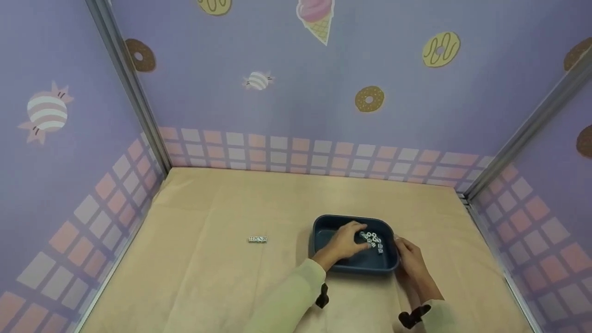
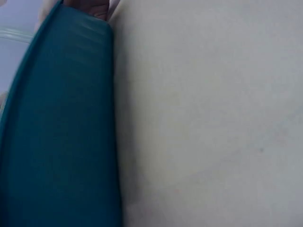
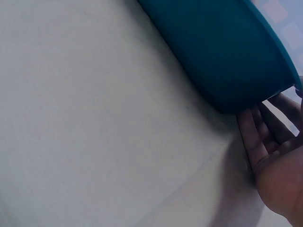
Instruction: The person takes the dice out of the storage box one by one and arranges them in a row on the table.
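Note:
A dark blue rectangular bin [image 1: 360, 269] stands right of centre on the cloth, with several small patterned dice [image 1: 373, 239] at its right end. My left hand [image 1: 344, 243] reaches inside, thumb and fingers spread apart beside the dice; whether it touches any is unclear. My right hand [image 1: 412, 261] is at the bin's right end, thumb at the rim; in the right wrist view its fingers [image 3: 253, 137] lie extended against the lower corner of the bin [image 3: 218, 56]. The left wrist view shows mostly the bin's outer wall [image 2: 61, 123].
A short row of dice [image 1: 257, 239] lies on the beige cloth [image 1: 208, 286] left of the bin. Patterned purple panels [image 1: 296, 106] with metal posts [image 1: 134, 88] stand round the back and sides.

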